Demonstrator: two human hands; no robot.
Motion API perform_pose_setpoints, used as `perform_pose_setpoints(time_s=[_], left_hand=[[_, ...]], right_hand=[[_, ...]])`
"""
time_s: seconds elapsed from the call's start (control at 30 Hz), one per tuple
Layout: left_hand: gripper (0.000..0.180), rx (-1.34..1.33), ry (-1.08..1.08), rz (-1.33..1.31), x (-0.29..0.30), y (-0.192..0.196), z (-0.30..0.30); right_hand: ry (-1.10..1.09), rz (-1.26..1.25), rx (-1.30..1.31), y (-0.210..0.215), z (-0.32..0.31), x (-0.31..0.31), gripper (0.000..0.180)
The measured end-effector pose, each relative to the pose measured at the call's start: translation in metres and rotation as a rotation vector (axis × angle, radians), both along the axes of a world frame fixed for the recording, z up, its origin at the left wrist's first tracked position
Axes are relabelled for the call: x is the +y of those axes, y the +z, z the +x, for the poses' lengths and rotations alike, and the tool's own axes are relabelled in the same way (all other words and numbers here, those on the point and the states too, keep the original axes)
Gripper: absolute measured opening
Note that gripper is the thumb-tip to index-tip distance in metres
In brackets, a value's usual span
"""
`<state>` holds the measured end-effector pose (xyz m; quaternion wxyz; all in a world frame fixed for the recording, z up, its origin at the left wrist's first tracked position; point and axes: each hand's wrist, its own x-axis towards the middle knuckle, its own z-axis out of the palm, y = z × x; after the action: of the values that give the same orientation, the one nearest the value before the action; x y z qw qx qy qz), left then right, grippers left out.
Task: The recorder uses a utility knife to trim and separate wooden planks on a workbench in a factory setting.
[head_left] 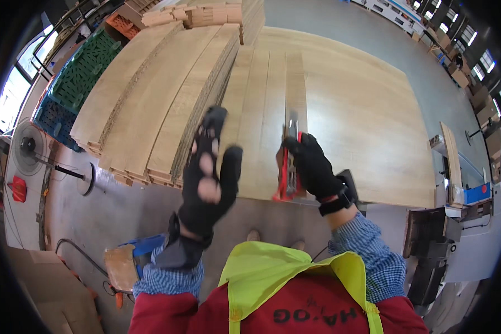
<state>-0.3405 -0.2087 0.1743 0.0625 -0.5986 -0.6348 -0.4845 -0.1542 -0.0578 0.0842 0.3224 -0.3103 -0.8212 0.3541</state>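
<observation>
My right hand [313, 166], in a black glove, grips a red tool with a metal blade [288, 167] that stands upright at the near edge of a large wooden board [362, 117]. The blade lines up with a narrow cut running away across the board. My left hand [209, 172], also gloved in black with worn fingertips, is raised in the air above the board's near edge, fingers spread and holding nothing. Narrow cut strips [261, 100] lie side by side between my two hands.
A stack of long chipboard strips [161, 94] rises to the left of the board. Green and blue plastic pallets [75, 83] stand at far left, a floor fan [28, 146] beside them. A blue cart [129, 261] sits by my left leg. Machine parts [445, 206] crowd the right.
</observation>
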Motion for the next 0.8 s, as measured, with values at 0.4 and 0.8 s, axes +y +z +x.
perform_pose_setpoints(time_s=[0.4,0.8], left_hand=[[0.048,-1.002,-0.098,-0.261,-0.132,-0.128,0.026],[0.023,-2.009,-0.089,0.570,-0.034,-0.229,0.038]], right_hand=[[-0.138,-1.050,0.584,0.004,0.000,-0.002,0.029],[0.029,-0.466,0.267,-0.075,0.033,-0.027,0.039]])
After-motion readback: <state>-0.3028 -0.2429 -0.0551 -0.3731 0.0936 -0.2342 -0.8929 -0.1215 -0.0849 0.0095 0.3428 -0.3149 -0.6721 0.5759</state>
